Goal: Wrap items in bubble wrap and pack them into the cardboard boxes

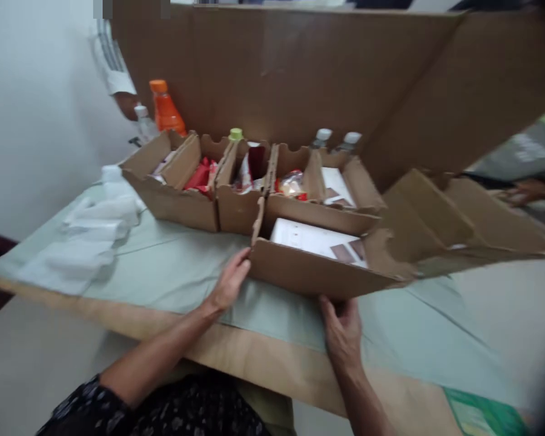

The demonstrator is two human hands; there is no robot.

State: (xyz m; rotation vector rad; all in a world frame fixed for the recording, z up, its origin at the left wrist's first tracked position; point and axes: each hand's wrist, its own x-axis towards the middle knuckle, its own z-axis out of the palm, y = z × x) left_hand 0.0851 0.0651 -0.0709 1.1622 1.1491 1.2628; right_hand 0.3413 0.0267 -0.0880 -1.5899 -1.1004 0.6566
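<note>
A brown cardboard box [309,269] with a white printed carton [315,239] inside is tilted at the front of the table. My left hand [231,280] grips its left end, fingertips at the corner. Under the front lower edge, my right hand [343,327] holds the box from below, its fingertips hidden beneath. Behind stands a row of similar open cardboard compartments [181,203]. They hold red packets [202,175], a clear-wrapped snack packet [293,183] and another white carton [338,186].
A tall cardboard panel [300,72] rises behind the row, with an orange bottle [168,112] and white-capped bottles [322,138] before it. White plastic rolls [102,227] lie at left. Open cardboard flaps [472,212] jut out at right. Another person's hand [533,191] shows beyond.
</note>
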